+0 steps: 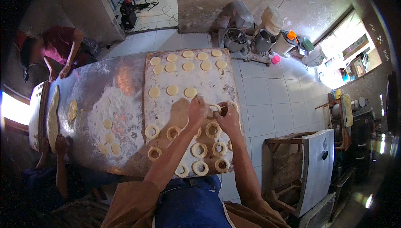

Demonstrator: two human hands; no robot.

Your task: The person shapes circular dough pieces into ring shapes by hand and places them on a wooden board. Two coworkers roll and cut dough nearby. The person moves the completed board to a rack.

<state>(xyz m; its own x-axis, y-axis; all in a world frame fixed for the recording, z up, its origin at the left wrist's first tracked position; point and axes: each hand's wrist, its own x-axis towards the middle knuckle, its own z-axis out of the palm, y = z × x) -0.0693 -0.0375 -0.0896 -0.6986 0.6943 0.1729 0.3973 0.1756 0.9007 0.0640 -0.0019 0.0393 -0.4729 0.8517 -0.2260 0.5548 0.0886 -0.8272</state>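
Observation:
A ring of pale dough (214, 107) is held just above the floured board (167, 111), the fingers of my right hand (228, 117) closed on its right side. Beside the ring on the left, my left hand (197, 111) is closed with fingertips pinched together; what it holds, if anything, is hidden. Several dough rings (199, 150) lie on the near half of the board, some partly covered by my forearms. Farther away, several flat dough discs (188, 66) sit in rough rows, and one disc (190, 92) lies close to my left fingertips.
Left of the board, a floured metal table (121, 69) carries small dough discs (110, 138) and a long dough roll (53, 115). A co-worker's hands (61, 143) touch the roll; another person (62, 46) leans at the far left. Mixers (242, 17) stand beyond, a wooden-framed stand (317, 169) at right.

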